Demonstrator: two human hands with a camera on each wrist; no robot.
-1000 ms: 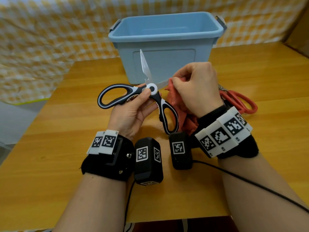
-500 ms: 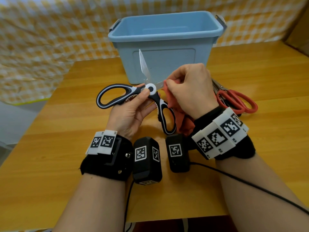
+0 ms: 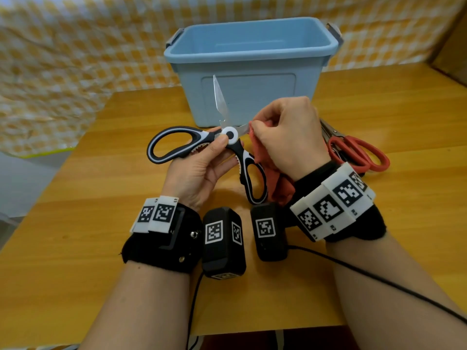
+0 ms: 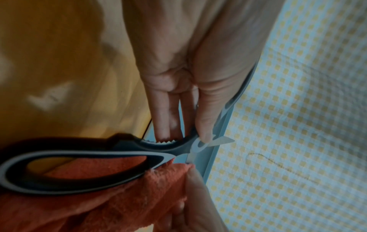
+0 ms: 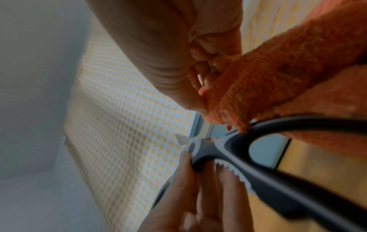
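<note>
One blade under wipe: right hand (image 3: 290, 137) pinches orange cloth (image 3: 284, 188) round right-pointing blade, close to pivot. Left hand (image 3: 197, 173) grips black-white scissors (image 3: 230, 134), spread open above table (image 3: 379, 109), near side of blue bin (image 3: 265, 97). Upright blade bare; red scissors (image 3: 333, 145) lie right, untouched. Judged roughly midway.

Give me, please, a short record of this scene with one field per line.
left: the left hand pinches the black-and-white scissors at the pivot
right: the right hand holds the orange cloth against one blade near the pivot
scissors state: blades wide open, the uncovered blade pointing up
container: blue bin, lid off, standing on the table behind the hands
aside: red scissors lying on the table, to the right of the right hand
</note>
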